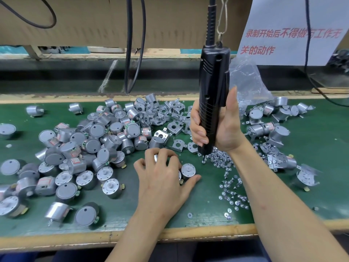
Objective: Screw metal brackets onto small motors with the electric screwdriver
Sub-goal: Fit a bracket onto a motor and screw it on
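Gripping screwdriver (pixel 212 95) upright: my right hand (pixel 215 127) has fingers wrapped round barrel, bit tip down at edge of screws (pixel 224 161). My left hand (pixel 162 178) curls fingers over motor (pixel 156 158) on mat (pixel 207 205), mid-front. Brackets (pixel 170 114) behind, loose motors (pixel 94 138) heaped left.

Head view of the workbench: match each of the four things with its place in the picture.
Things:
1 electric screwdriver
2 screws
3 motor pile
4 paper sign

Places:
a left side of the green mat
b gripped upright by the right hand
c hanging at top right
d scattered by the right wrist

Pairs: 1-b, 2-d, 3-a, 4-c
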A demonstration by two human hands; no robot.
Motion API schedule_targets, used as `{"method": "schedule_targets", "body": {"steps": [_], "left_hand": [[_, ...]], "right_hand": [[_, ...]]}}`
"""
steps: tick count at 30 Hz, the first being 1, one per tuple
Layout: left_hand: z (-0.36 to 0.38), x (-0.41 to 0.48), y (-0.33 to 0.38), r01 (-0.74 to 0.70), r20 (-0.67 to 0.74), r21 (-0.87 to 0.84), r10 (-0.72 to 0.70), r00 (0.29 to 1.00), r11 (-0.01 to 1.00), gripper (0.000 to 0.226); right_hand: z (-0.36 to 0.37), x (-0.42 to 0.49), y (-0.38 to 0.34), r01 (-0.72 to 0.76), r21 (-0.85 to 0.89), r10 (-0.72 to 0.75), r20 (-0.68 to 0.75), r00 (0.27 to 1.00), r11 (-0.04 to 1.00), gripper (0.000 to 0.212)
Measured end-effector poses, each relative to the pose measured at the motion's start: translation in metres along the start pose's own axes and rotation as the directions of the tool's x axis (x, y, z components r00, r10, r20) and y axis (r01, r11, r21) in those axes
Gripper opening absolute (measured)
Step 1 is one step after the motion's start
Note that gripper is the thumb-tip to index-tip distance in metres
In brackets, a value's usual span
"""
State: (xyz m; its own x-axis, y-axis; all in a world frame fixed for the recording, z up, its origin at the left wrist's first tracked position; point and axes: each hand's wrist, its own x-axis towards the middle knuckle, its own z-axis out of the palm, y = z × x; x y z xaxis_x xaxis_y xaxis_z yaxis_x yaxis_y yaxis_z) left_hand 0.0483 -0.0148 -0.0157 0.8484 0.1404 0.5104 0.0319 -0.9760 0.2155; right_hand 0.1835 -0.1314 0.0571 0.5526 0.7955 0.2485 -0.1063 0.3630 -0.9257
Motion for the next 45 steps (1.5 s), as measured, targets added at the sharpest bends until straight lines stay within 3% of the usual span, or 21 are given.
{"method": "schedule_targets", "body": {"steps": [8,11,14,16,19,22,25,33,38,42,45], "left_hand": [[0.0,0.001,0.003,0.015,0.05,0.002,-0.015,0.999,1.0,0.059],[-0.007,0.006,0.004,0.056,-0.005,-0.112,-0.057,0.998,0.992,0.057],[-0.018,0.025,0.0,0.085,-0.019,-0.241,-0.092,0.996,0.967,0.042],[-0.024,0.044,-0.005,0.041,0.115,-0.2,-0.019,0.993,0.979,0.035],[-0.024,0.071,-0.006,-0.129,0.381,-0.092,0.154,0.912,0.987,0.046],[-0.015,0.089,-0.001,-0.336,0.513,-0.03,0.303,0.803,0.941,0.055],[-0.011,0.099,0.004,-0.431,0.598,0.01,0.339,0.726,0.902,0.058],[-0.005,0.103,0.001,-0.489,0.598,0.065,0.359,0.717,0.87,0.057],[-0.007,0.103,-0.004,-0.457,0.593,0.0,0.368,0.716,0.889,0.043],[-0.018,0.095,-0.015,-0.424,0.454,-0.098,0.42,0.786,0.9,0.023],[-0.019,0.083,-0.021,-0.37,0.439,-0.107,0.378,0.815,0.923,0.026]], "right_hand": [[-0.003,-0.002,-0.008,0.054,-0.004,-0.054,-0.018,0.998,0.999,0.078],[-0.004,-0.004,-0.012,0.093,-0.005,-0.093,-0.021,0.995,0.996,0.075],[-0.005,-0.005,-0.016,0.134,-0.033,-0.135,-0.047,0.99,0.99,0.073],[-0.006,-0.006,-0.018,0.155,-0.068,-0.161,-0.091,0.983,0.986,0.073],[-0.007,-0.006,-0.018,0.17,-0.105,-0.185,-0.162,0.969,0.98,0.075],[-0.009,-0.006,-0.018,0.174,-0.134,-0.199,-0.202,0.959,0.975,0.078],[-0.009,-0.006,-0.018,0.17,-0.16,-0.204,-0.226,0.952,0.972,0.078],[-0.003,-0.003,-0.014,0.156,-0.197,-0.203,-0.249,0.947,0.968,0.081],[0.002,-0.002,-0.011,0.168,-0.2,-0.214,-0.239,0.947,0.965,0.082],[0.002,-0.001,-0.012,0.172,-0.182,-0.215,-0.252,0.943,0.968,0.083],[0.002,-0.001,-0.011,0.172,-0.189,-0.218,-0.254,0.942,0.967,0.082]]}}
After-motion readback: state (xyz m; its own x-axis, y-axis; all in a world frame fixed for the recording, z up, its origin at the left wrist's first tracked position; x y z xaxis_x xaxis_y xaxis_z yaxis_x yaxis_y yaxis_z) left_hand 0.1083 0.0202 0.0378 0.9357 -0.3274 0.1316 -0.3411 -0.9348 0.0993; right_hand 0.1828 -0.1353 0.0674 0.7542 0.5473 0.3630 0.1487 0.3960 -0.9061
